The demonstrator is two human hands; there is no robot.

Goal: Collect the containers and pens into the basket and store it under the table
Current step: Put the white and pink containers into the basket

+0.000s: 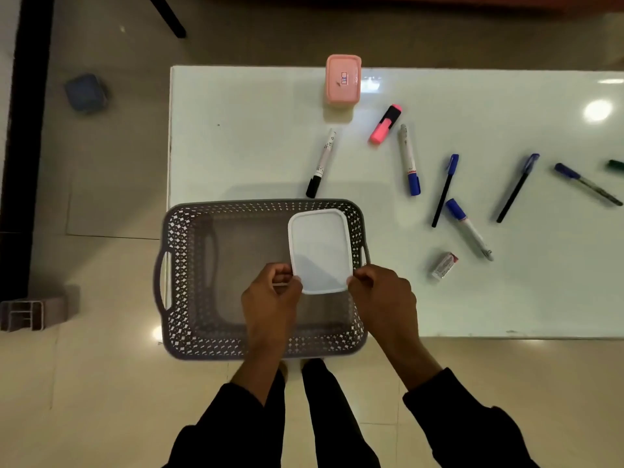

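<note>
Two hands hold one white container (319,251) above the right half of the gray basket (189,265), which sits at the table's (236,130) near left corner, likely so it can be slid off and stowed below. The left hand (270,298) pinches the container's near left corner, and the right hand (381,292) pinches the near right corner, probably to lower it level. Further right and farther off, a pink container (343,79) stands upright, and pens, among them a pink highlighter (385,124), lie scattered, uncollected.
</note>
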